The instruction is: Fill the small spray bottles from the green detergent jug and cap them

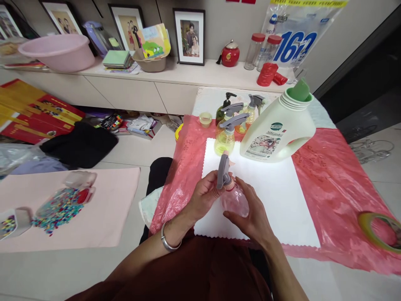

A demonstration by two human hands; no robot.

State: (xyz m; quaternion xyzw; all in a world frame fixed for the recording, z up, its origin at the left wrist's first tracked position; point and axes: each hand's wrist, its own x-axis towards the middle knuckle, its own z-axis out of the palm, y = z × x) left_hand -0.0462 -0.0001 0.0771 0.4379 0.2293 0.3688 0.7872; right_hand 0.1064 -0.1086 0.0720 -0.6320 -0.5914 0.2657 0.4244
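The left hand (203, 195) is pinching the gray spray head (222, 170) near its collar, while the right hand (256, 214), partly open, is cupping the clear spray bottle (237, 202), probably to steady it over the near left corner of the white sheet (282, 205). Near its far edge, the yellow-tinted bottle (224, 143) and pale jug (288, 123) are standing upright, likely for easy reach.

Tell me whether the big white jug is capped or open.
The jug is open: no cap covers its threaded neck, and a green piece sticks up from it.
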